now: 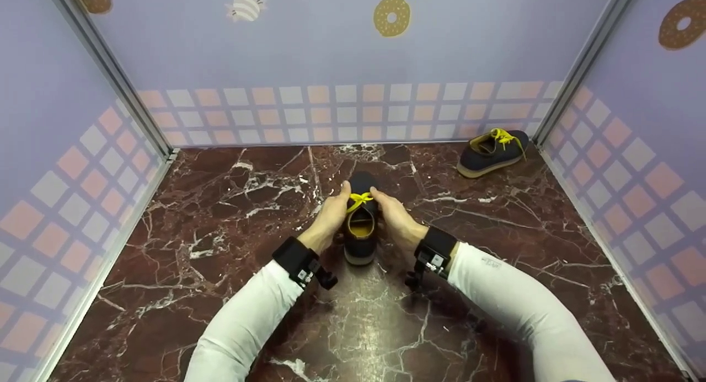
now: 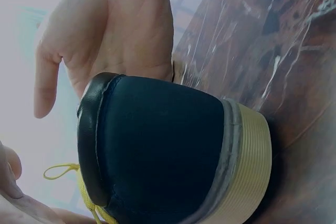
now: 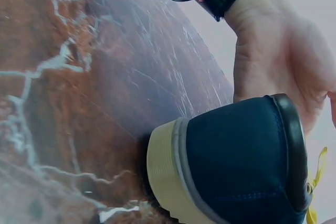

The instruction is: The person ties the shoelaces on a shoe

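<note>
Mostly, the shoe hides the fingers, so I cannot tell whether left hand (image 1: 329, 214) and right hand (image 1: 398, 215) clamp it; their thumbs flank yellow laces (image 1: 359, 199). The dark shoe (image 1: 359, 247) stands between them on marbled surface (image 1: 165, 272); another shoe (image 1: 490, 160) sits back right.

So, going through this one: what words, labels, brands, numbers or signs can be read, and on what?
None can be read.
Right sleeve: a faint grey mark near the cuff, too small and blurred to read.
Wristbands: small pale patches on the attached devices, too small to tell whether they carry lettering.
Near shoe and far shoe: no text visible.
Back wall: pictures and squares only.
</note>
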A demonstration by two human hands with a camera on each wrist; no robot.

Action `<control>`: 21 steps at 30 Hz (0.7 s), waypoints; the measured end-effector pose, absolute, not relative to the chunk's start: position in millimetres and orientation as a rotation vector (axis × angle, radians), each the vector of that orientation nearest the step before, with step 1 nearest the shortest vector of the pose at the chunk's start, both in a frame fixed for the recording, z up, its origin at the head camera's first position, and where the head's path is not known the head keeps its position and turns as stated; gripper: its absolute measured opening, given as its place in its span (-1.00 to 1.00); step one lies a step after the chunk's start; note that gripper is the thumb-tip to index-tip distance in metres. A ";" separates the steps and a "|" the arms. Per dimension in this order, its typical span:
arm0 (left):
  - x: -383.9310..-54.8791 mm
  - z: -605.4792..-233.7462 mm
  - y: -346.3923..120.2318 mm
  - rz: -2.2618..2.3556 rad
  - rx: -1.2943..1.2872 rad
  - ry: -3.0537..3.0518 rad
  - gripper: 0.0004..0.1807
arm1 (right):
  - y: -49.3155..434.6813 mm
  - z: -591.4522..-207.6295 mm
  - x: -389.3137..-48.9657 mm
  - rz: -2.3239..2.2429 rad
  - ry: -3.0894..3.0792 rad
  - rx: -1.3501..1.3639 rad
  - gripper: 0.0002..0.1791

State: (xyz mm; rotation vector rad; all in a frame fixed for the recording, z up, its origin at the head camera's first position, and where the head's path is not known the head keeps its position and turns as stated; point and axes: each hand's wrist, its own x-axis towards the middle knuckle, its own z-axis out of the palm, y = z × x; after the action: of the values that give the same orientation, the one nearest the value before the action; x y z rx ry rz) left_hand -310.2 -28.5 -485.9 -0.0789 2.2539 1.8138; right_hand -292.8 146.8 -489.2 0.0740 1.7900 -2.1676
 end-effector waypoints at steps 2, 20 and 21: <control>-311.4 -481.5 -30.6 1.816 -0.095 2.243 -0.19 | 144.0 -489.9 -297.2 -2.167 1.763 0.077 -0.41; -383.4 -521.4 -42.8 1.732 -0.190 2.369 -0.01 | 126.3 -495.8 -336.6 -2.220 1.686 0.067 -0.29; -389.1 -525.4 -43.3 1.721 -0.196 2.377 0.01 | 125.8 -495.5 -337.7 -2.215 1.693 0.069 -0.27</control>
State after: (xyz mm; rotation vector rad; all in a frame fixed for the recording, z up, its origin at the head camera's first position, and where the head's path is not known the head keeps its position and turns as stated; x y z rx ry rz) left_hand -389.1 -43.3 -525.4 -0.1964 2.3770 1.7213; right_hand -337.7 125.8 -495.5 0.0694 1.6929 -2.2146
